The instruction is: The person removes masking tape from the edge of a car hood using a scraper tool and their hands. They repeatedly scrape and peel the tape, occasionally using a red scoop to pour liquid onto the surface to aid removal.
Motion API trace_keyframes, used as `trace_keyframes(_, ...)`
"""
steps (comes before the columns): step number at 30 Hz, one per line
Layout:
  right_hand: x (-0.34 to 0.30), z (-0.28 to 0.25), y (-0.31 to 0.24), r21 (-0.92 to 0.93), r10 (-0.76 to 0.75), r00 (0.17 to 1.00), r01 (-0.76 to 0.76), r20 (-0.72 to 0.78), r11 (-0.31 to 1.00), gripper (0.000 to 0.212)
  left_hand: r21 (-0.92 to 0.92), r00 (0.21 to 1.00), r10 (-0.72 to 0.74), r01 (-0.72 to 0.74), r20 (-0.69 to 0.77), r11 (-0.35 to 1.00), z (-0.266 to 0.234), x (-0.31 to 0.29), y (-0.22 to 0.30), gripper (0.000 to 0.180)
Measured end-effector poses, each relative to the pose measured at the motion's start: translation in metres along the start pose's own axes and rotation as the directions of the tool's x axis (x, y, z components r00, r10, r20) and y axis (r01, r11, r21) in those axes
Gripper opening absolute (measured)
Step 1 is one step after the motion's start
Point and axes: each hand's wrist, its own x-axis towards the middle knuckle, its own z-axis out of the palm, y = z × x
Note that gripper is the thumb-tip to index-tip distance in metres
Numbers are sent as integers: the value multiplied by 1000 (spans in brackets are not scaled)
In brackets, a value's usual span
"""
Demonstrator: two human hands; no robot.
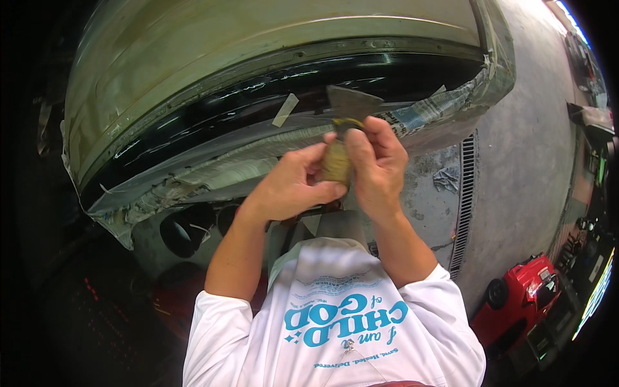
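Note:
Both hands hold a scraper (336, 164) in front of my chest. Its wide, flat blade (351, 102) points away from me, and the yellowish handle is slightly blurred. My left hand (293, 184) is closed about the lower handle, with the thumb near its end. Around the neck of the tool, just under the blade, my right hand (379, 164) is closed, thumb on top. Beyond the blade runs a glossy black car panel (213, 106). A short strip of masking tape (285, 109) sticks to its lower edge, left of the blade.
Newspaper and plastic masking (258, 151) hang along the panel's near edge. Above the black strip is a dull beige body panel (271, 32). A floor drain grate (464, 200) lies to the right, and a red car-shaped object (525, 297) stands at the lower right.

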Motion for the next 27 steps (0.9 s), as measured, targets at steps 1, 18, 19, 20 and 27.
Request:
trace_keyframes(1, 5, 10, 3, -131, -34, 999, 37, 28, 991, 26, -24, 1000, 5, -5, -11, 1000, -9, -4, 2, 29)
trace_keyframes(18, 117, -146, -23, -926, -270, 909, 237, 318, -295, 78, 665, 236, 636, 61, -735, 745, -156, 44, 1, 17)
trace_keyframes(19, 121, -156, -29, -923, -259, 920, 202, 293, -327, 78, 679, 218, 652, 84, -727, 729, -156, 44, -1, 17)
trace_keyframes(20, 126, -166, -36, -918, -249, 931, 168, 268, -360, 78, 673, 207, 649, 70, -732, 736, -155, 44, -1, 18)
trace_keyframes(27, 139, -189, -43, -943, -287, 949, 26, 127, -332, 82, 672, 197, 648, 93, -736, 735, -164, 44, -8, 18)
